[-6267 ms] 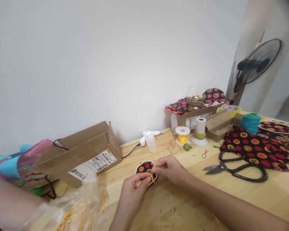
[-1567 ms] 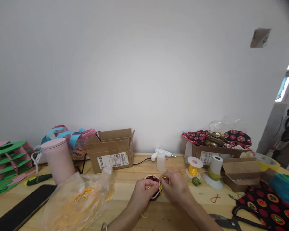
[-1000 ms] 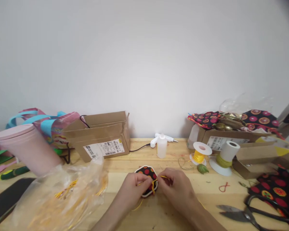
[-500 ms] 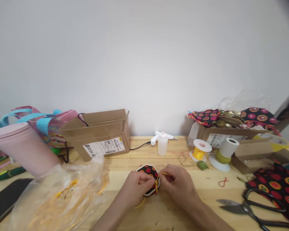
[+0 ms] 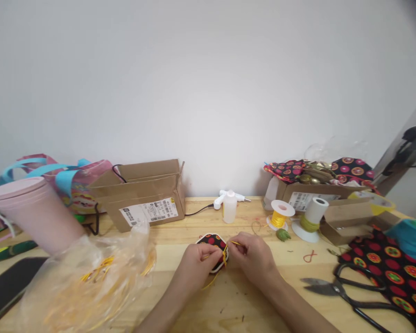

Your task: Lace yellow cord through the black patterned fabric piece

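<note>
A small black piece of cloth [image 5: 213, 239] with red dots and a white edging lies on the wooden table between my hands. Yellow cord [image 5: 225, 253] crosses its right side, and a loose length trails below it. My left hand [image 5: 196, 266] is closed in a pinch over the cloth, with thumb and forefinger on a yellow strand. On the other side, my right hand [image 5: 258, 261] pinches another part of the cord just beyond the cloth's right edge. The hands partly cover the cloth, so its full outline and the cord's crossing are not clear.
Black scissors [image 5: 336, 289] lie open at right beside patterned fabric [image 5: 377, 263]. Behind stand yellow [image 5: 280, 208] and green [image 5: 314, 215] cord spools, a white bottle [image 5: 230, 208] and a cardboard box [image 5: 104, 201]. A plastic bag [image 5: 125, 296] and pink tumbler [image 5: 38, 212] occupy the left.
The head view has turned slightly right, so things on the right appear further left. Both hands stay at the cloth; the cord near the fingers has shifted a little.
</note>
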Motion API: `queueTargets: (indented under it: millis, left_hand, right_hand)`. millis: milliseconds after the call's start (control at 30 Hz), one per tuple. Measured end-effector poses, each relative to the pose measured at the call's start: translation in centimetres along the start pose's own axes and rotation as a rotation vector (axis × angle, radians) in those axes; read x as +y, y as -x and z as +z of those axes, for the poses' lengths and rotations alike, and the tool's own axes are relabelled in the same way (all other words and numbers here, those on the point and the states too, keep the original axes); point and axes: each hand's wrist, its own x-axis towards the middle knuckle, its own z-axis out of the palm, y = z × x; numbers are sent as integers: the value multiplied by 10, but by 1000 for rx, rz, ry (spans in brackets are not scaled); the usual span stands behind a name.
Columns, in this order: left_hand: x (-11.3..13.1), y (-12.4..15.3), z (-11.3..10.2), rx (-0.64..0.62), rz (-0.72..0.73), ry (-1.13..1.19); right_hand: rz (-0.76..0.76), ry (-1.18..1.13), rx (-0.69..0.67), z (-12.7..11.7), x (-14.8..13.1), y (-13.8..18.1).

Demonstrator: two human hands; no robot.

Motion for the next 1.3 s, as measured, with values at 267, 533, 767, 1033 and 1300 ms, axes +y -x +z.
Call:
queueTargets:
  millis: [267,533,767,1033,1300]
  left_hand:
    - [0,2,0,27,59,-135]
    - [0,5,1,65,140,-289]
    - [1,6,2,123,182,-360]
    - [0,4,1,131,169,-286]
    - [5,6,4,82,117,-101]
  right_hand:
    - [-72,-13,-38,1,2,-1]
    - [204,-406,-55,-4,-2,-2]
    - [594,-1307,-384,-11,-1,-1]
    - [406,-1089,-410,-2,-9,3]
    - [-38,-146,-87,6,-12,9]
